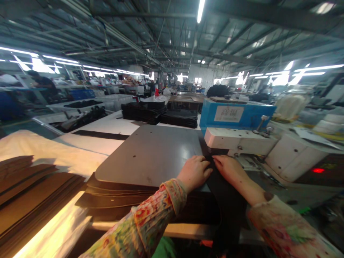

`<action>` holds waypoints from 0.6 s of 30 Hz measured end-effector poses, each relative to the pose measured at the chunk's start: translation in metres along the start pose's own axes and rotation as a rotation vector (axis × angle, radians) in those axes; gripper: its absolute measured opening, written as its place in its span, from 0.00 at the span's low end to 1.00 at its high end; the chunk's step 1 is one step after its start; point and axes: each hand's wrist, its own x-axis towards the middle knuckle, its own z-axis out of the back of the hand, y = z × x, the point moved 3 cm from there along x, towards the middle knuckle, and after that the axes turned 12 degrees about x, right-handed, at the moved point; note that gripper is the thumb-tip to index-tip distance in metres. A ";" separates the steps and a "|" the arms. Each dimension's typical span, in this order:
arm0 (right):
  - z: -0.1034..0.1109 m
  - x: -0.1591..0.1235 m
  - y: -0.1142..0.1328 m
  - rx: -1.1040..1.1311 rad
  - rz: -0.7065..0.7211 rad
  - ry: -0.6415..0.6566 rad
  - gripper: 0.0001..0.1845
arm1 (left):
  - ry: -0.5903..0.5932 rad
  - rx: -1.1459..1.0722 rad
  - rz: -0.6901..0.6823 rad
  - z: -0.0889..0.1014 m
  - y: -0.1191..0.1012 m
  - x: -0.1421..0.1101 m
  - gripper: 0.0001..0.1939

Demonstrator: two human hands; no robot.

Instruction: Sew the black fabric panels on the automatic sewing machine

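A long black strip of sheet material [228,197] runs under the machine head [223,139] and hangs down over the table's front edge. My left hand [195,173] has its fingers curled over the strip's left side, beside the smooth metal plate [150,154]. On the strip's right side, my right hand [228,168] grips the edge with its fingertips, just in front of the machine head. The fingertips of both hands are close together. What lies beneath the machine head is hidden.
Brown sheets [107,197] lie stacked under the plate, with more brown pieces [34,193] at the left. Black stacks [145,111] stand behind. A blue machine housing [236,113] and a red-lit control box [317,172] flank the right. A black strip [100,135] lies on the white table.
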 end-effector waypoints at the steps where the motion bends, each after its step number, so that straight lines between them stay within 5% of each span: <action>1: 0.000 0.001 0.000 -0.001 -0.007 -0.002 0.16 | 0.000 -0.002 0.003 -0.001 0.000 0.000 0.14; 18: -0.003 0.001 -0.002 -0.004 -0.054 -0.045 0.14 | 0.012 -0.009 -0.017 -0.003 0.000 0.002 0.15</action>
